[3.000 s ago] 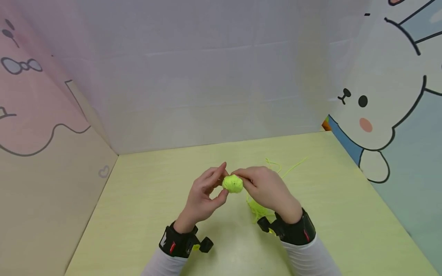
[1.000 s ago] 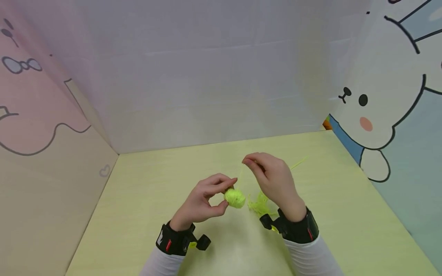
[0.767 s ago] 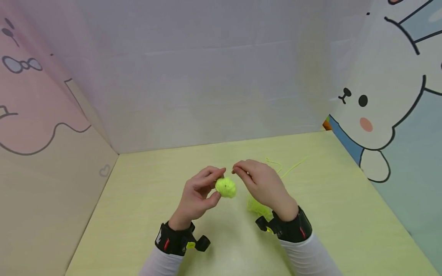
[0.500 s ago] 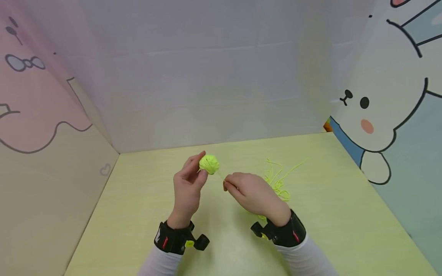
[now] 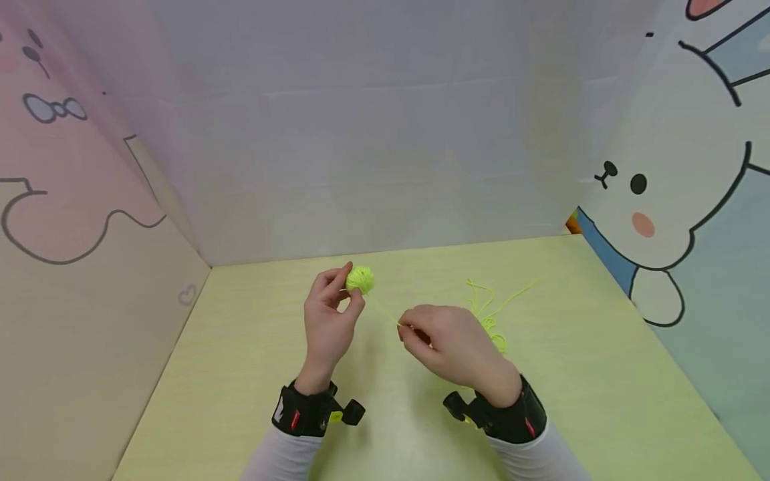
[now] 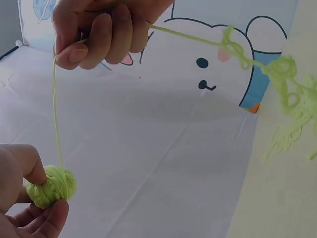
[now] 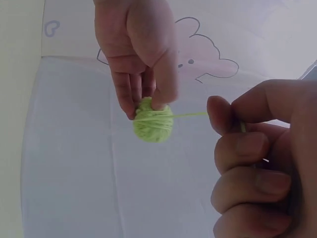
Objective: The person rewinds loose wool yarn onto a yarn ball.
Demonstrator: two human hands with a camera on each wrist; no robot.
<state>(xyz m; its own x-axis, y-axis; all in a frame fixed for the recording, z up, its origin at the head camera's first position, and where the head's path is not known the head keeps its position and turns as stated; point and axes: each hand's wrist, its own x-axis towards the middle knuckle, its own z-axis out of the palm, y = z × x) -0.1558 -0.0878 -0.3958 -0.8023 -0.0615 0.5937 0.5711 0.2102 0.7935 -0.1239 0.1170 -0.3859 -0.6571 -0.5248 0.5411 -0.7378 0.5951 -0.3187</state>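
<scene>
A small neon yellow-green ball of yarn is pinched between the thumb and fingers of my left hand, raised over the table. From it a taut strand runs to my right hand, which pinches the yarn between thumb and forefinger with the other fingers curled. In the right wrist view, wraps of yarn cross the ball beside the left thumb. Beyond the right hand, the strand leads on to a loose tangle of yarn, partly hidden behind that hand in the head view.
The loose yarn lies on the pale yellow table, with thin ends spread toward the back. A whitish sheet stands behind the table, and panels with cartoon animals flank it.
The yarn ball in my left hand has moved left and farther away. My right hand circled up and around, then came down lower, drawing the strand out between the hands.
</scene>
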